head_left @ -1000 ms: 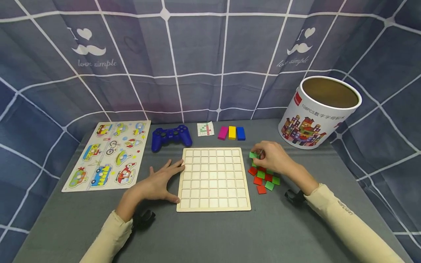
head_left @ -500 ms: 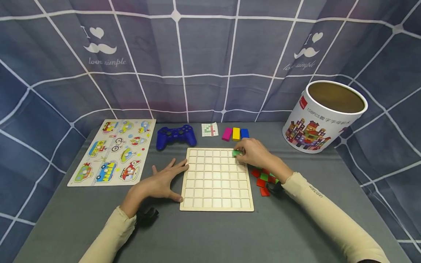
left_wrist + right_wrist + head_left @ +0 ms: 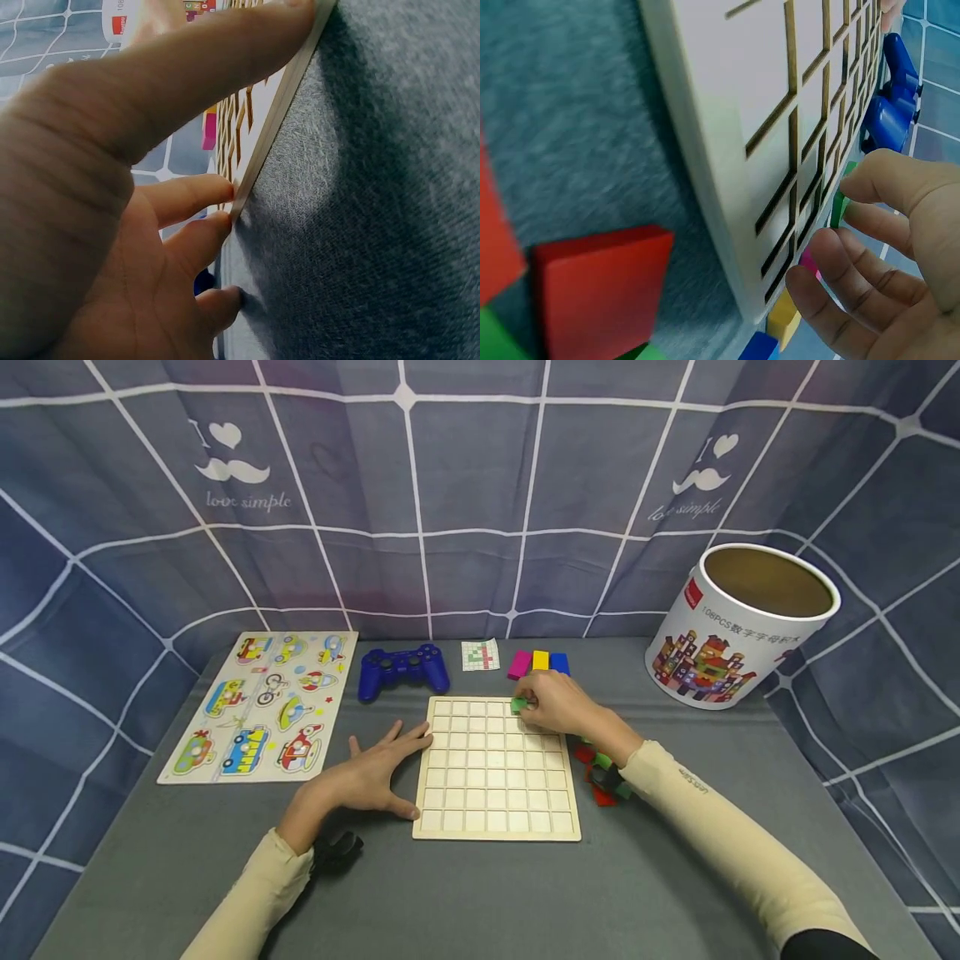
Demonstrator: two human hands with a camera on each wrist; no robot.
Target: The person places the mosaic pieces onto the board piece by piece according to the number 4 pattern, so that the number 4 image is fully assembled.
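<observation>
A pale wooden grid board [image 3: 495, 802] lies flat on the grey table. My left hand [image 3: 375, 772] rests open against its left edge, fingers spread; the left wrist view shows the fingertips [image 3: 221, 221] touching the board's rim [image 3: 274, 124]. My right hand [image 3: 551, 703] pinches a small green tile [image 3: 519, 704] over the board's far row, near its right side. In the right wrist view the green tile [image 3: 838, 206] sits between thumb and fingers above the board [image 3: 727, 127]. A heap of red and green tiles [image 3: 600, 768] lies right of the board, partly hidden by my forearm.
A blue game controller [image 3: 403, 670], a small pattern card [image 3: 480, 654] and pink, yellow and blue blocks [image 3: 538, 662] lie behind the board. A vehicle puzzle [image 3: 262, 706] is at the left. A tall open white tub [image 3: 738, 627] stands at the right. Checked cloth walls surround the table.
My right hand took a green tile from the heap and carried it left over the board's far row. The left hand has stayed at the board's left edge.
</observation>
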